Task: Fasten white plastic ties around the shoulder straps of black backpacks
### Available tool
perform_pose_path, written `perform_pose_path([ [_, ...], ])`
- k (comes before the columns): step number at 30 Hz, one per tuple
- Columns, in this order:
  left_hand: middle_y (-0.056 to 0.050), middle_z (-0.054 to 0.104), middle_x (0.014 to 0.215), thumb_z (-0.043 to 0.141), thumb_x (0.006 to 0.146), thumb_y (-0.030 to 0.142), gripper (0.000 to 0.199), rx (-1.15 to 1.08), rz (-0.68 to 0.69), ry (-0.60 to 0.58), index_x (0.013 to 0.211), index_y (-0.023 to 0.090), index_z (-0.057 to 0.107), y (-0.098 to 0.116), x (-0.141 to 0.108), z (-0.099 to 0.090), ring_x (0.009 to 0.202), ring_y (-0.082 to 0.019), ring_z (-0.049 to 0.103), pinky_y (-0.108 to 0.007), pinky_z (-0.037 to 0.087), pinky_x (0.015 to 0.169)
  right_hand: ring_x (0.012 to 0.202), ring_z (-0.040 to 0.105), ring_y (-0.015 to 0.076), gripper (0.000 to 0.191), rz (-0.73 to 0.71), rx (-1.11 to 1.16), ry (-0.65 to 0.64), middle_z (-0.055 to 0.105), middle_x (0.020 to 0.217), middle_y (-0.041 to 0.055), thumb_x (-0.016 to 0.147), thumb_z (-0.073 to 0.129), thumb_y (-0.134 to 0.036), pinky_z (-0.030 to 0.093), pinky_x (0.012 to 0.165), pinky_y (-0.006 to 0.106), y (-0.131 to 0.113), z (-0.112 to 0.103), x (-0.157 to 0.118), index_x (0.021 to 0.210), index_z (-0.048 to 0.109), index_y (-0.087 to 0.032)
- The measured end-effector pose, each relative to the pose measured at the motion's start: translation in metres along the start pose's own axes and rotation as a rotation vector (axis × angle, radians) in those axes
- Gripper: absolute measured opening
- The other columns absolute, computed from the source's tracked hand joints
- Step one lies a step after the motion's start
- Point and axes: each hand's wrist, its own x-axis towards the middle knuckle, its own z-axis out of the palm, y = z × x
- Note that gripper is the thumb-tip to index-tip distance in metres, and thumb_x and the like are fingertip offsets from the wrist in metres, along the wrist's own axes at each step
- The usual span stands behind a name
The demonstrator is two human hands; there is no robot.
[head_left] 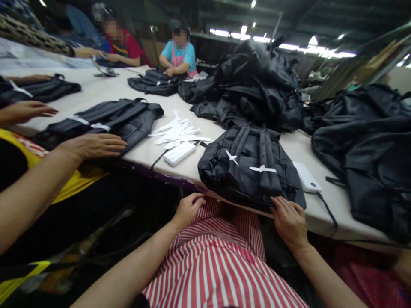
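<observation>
As left hand (188, 210), right hand (289, 222) touch black backpack (247, 179) — white tags (262, 169) on straps (266, 149)

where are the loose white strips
In the head view, the loose white strips lie on the white table, just behind a white rectangular device, between the black backpack at the person's hands and another black backpack to its left.

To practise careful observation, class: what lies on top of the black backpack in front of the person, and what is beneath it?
The black nylon backpack carries two white strips across its straps. Its underside and the pale table beneath it are covered from view.
</observation>
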Motion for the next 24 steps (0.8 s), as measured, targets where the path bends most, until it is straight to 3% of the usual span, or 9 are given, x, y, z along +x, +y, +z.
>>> perform_pose_path([
  [3,-0.007,0.069,0.079,0.057,0.076,0.03,0.023,-0.278,-0.233,-0.127,0.091,0.015,0.065,0.009,0.01,0.019,0.07,-0.016,0.064,-0.03,0.049,0.069,0.104,0.056,0.0222,0.03,-0.013,-0.009,0.001,0.062,0.113,0.0103,0.086,0.047,-0.026,0.034,0.09,0.037,-0.003,-0.002,0.003,0.113,0.055,-0.015],
  [7,-0.01,0.069,0.087,0.058,0.076,0.037,0.028,-0.445,-0.314,-0.223,0.092,0.014,0.062,0.018,0.019,0.046,0.065,-0.015,0.064,-0.027,0.048,0.058,0.087,0.061,0.0213,0.028,0.086,0.011,0.068,0.067,0.095,0.0108,0.089,0.042,-0.029,0.04,0.082,0.036,-0.002,-0.005,0.009,0.103,0.06,-0.012],
  [10,-0.011,0.069,0.091,0.06,0.075,0.039,0.029,-0.543,-0.337,-0.222,0.089,0.014,0.061,0.021,0.024,0.054,0.074,-0.016,0.065,-0.026,0.048,0.062,0.079,0.06,0.0223,0.035,0.226,0.026,0.099,0.067,0.085,0.0109,0.089,0.038,-0.037,0.043,0.074,0.035,0.003,-0.006,0.013,0.098,0.062,-0.012],
  [14,-0.009,0.067,0.095,0.066,0.07,0.039,0.03,-0.663,-0.357,-0.171,0.088,0.015,0.06,0.024,0.027,0.058,0.083,-0.016,0.063,-0.025,0.049,0.066,0.082,0.059,0.0241,0.043,0.375,0.081,0.057,0.067,0.088,0.0114,0.088,0.036,-0.045,0.045,0.07,0.035,0.005,-0.009,0.017,0.1,0.063,-0.014],
  [19,-0.005,0.067,0.084,0.063,0.073,0.04,0.035,-0.713,-0.421,-0.12,0.099,0.019,0.053,0.026,0.029,0.066,0.068,-0.013,0.064,-0.026,0.051,0.062,0.08,0.06,0.0241,0.048,0.466,0.153,0.04,0.067,0.085,0.0115,0.086,0.035,-0.05,0.045,0.069,0.035,0.003,-0.015,0.022,0.1,0.064,-0.014],
  [24,-0.006,0.067,0.072,0.072,0.063,0.038,0.036,-0.582,-0.386,-0.07,0.087,0.014,0.06,0.043,0.034,0.059,0.055,-0.013,0.061,-0.024,0.047,0.051,0.083,0.06,0.0242,0.046,0.508,0.256,0.037,0.067,0.089,0.0107,0.085,0.039,-0.05,0.045,0.073,0.035,0.004,-0.024,0.023,0.099,0.064,-0.015],
])
